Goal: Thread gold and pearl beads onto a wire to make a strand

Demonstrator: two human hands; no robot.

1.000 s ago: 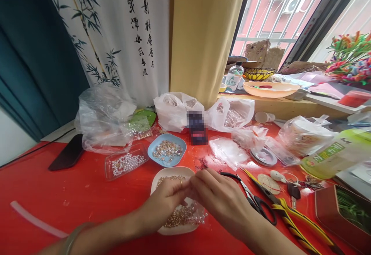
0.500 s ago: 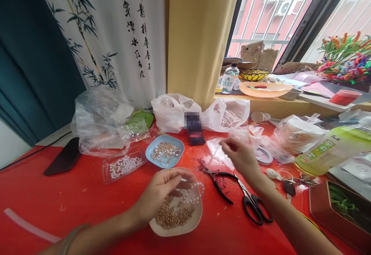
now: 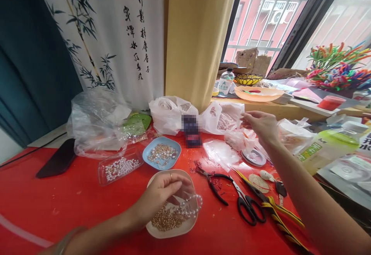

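In the head view my left hand is closed on a strand of clear and white beads, which loops out past its fingers. It hangs over a cream bowl with small gold beads inside. My right hand is raised at the right, fingers pinched, in front of the white plastic bags. What sits between those fingertips is too small to make out. Beyond the cream bowl stands a blue dish of mixed beads, beside a clear tray of white pearl beads.
Black-handled pliers, scissors and yellow-black pliers lie to the right of the bowl. A dark phone rests at the left. Plastic bags line the back, and a green-yellow bottle lies tilted at right.
My right hand has moved right and upward, away from the bowl. My left hand stays over the bowl with the strand. The view has shifted slightly, and the yellow-black pliers now show.
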